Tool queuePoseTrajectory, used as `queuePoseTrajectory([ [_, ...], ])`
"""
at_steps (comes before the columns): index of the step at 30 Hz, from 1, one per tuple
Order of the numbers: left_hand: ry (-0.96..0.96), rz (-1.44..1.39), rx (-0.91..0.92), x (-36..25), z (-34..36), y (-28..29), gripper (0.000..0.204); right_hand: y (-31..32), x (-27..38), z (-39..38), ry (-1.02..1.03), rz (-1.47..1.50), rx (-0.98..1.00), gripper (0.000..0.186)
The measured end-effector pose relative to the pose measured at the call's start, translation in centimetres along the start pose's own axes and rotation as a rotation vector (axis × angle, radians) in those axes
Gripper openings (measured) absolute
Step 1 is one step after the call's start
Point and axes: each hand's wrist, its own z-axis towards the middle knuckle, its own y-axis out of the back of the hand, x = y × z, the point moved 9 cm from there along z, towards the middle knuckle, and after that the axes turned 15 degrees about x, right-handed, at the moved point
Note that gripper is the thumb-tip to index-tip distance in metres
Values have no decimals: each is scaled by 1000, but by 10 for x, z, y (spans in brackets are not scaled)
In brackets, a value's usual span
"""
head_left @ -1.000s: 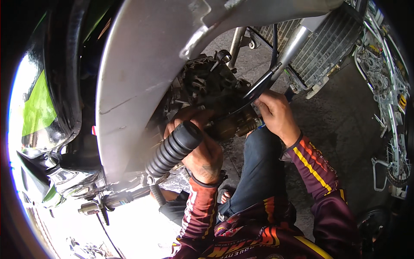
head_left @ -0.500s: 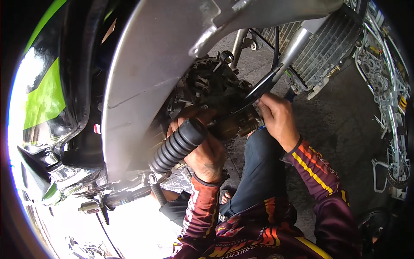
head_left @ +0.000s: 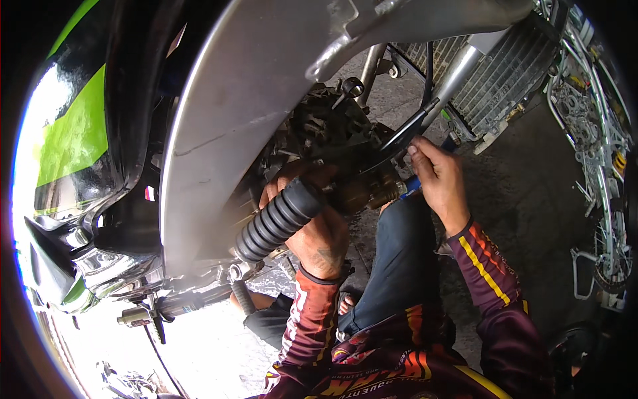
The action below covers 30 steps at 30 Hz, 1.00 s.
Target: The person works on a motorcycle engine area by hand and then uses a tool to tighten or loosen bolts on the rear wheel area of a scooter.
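My left hand (head_left: 316,243) reaches behind a black ribbed rubber footpeg (head_left: 272,223) into the dark, greasy engine (head_left: 319,126) below a silver frame (head_left: 212,133); its fingers are curled, mostly hidden, so what they grip is unclear. My right hand (head_left: 435,183) is closed, thumb and index together, at the engine's right side beside a black cable (head_left: 405,136); what is between the fingertips is too small to make out. A blue part (head_left: 411,186) shows just left of that hand, next to a brass-coloured metal body (head_left: 375,189).
A radiator (head_left: 485,80) and silver tubes stand beyond my right hand. Green-and-black bodywork (head_left: 73,139) lines the left. A chromed frame with a wheel (head_left: 598,166) is at the far right. My legs (head_left: 405,259) are on the grey floor (head_left: 515,199) below.
My right hand has shifted slightly up and to the right, showing more of the blue part. The bike appears a little further right in the picture. My left hand keeps its grip.
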Motion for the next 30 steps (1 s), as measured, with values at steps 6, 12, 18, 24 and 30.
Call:
queuePoseTrajectory([
  [6, -8, 27, 11, -1, 1, 0, 28, -13, 5, -7, 23, -16, 39, 21],
  [12, -5, -26, -2, 2, 0, 1, 27, -8, -12, 6, -141, 157, 36, 17],
  [18, 4, -13, -3, 4, -2, 2, 26, -20, -2, 28, -84, 35, 80, 14],
  [24, 65, -60, 20, 15, -7, -3, 29, -17, -12, 30, -191, 155, 136, 17],
  [30, 53, -24, 51, 11, -6, -6, 31, -21, -7, 30, 59, 27, 74, 23],
])
